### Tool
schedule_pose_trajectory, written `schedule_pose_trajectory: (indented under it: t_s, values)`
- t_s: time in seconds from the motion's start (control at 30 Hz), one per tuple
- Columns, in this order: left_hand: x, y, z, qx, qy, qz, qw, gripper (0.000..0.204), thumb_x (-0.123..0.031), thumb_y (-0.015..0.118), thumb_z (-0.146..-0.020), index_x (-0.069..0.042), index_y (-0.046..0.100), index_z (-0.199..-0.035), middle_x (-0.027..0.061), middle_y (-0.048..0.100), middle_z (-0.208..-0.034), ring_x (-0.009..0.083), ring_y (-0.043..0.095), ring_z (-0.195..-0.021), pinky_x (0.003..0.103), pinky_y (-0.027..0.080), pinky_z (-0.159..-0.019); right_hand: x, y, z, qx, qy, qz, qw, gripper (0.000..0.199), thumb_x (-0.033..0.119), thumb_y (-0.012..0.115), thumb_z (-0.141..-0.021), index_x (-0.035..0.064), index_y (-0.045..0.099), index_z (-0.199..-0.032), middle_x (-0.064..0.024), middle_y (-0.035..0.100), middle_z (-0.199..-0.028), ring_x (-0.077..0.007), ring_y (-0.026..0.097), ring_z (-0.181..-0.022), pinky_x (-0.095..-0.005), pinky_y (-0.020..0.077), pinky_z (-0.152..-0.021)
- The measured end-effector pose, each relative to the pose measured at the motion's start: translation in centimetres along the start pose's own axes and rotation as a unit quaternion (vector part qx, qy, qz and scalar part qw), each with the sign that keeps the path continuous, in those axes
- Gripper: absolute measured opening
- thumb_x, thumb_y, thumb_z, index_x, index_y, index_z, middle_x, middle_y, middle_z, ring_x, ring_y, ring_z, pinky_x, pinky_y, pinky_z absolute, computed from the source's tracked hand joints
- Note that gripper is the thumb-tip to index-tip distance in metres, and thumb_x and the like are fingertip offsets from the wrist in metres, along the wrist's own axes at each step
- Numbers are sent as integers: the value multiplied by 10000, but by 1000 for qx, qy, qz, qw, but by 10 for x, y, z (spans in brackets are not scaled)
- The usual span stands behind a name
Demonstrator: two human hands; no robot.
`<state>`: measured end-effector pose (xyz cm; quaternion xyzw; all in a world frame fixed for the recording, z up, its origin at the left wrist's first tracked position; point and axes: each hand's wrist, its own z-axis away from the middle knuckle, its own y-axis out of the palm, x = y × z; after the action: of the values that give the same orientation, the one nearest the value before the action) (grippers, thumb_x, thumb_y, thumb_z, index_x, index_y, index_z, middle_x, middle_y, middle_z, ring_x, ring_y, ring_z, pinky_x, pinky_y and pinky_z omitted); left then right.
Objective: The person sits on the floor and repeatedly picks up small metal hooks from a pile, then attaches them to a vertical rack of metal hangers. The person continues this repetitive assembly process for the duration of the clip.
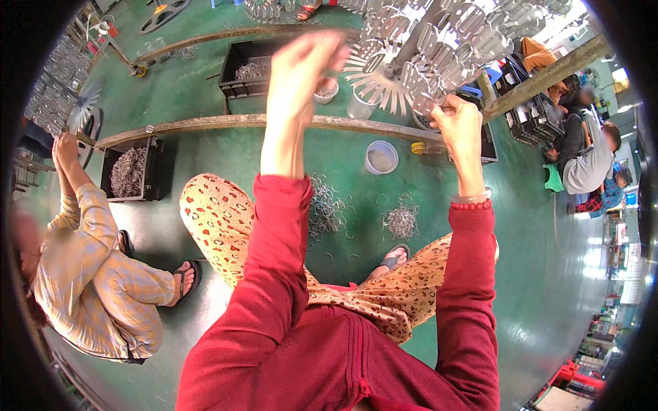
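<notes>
A rack hung with shiny metal parts (473, 27) rises at the upper right, with a fan of flat metal strips (394, 92) low on it. At its lower edge my right hand (458, 123) is closed, thumb and fingertips pinching a shiny metal part (425, 104) that seems to be on the rack. Left of the rack my left hand (305, 58) is raised, its fingers smeared by motion. Whether it holds anything is hidden. Below, on the green floor between my knees, lie two heaps of small curved metal pieces (329, 209).
A long rail (226, 122) crosses in front of me. Beyond it stand a black crate (236, 88) and a white tub (362, 106). A white bucket (382, 159) sits on the near side. A co-worker (103, 267) squats at left by another crate (130, 171); several people sit at right.
</notes>
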<state>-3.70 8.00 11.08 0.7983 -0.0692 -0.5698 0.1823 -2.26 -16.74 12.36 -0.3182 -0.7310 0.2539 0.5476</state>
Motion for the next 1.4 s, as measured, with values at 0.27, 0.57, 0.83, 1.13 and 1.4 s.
schedule_pose_trajectory:
  t_s: [0.27, 0.57, 0.83, 1.13, 1.4]
  values:
    - [140, -26, 15, 234, -367, 131, 891, 372, -272, 660, -849, -71, 595, -1155, 56, 623, -1139, 133, 600, -956, 278, 504, -735, 9, 3, -10, 72, 10, -20, 997, 151, 71, 661, -733, -56, 652, -814, -142, 669, -670, -144, 673, -631, -272, 520, -586]
    - [149, -6, -35, 221, -386, 241, 863, 259, -205, 670, -842, -51, 612, -1041, 99, 657, -995, 190, 633, -920, 339, 518, -746, 11, 10, -26, 122, 0, -78, 989, 200, 70, 686, -711, -60, 654, -859, -121, 672, -690, -155, 665, -614, -282, 534, -572]
    - [134, 11, -38, 212, -439, 162, 858, 250, -233, 670, -833, -78, 621, -1023, 105, 670, -981, 148, 620, -815, 287, 500, -674, 14, 8, -30, 128, -12, -100, 987, 228, 64, 695, -698, -35, 634, -894, -81, 650, -664, -131, 632, -569, -263, 527, -540]
    - [141, 36, -18, 152, -431, 177, 872, 188, -220, 669, -823, -83, 654, -951, 50, 690, -897, 106, 613, -765, 282, 460, -706, 2, -2, -24, 91, 40, -51, 994, 221, 32, 695, -675, -57, 647, -872, -115, 675, -725, -153, 661, -617, -280, 544, -560]
    - [146, 67, 10, 118, -379, 169, 902, 139, -227, 653, -813, -112, 678, -886, 10, 695, -823, 71, 611, -749, 244, 421, -695, -11, -11, -19, 70, 75, -37, 994, 159, -22, 664, -691, -94, 649, -832, -136, 666, -711, -159, 665, -631, -276, 562, -551]
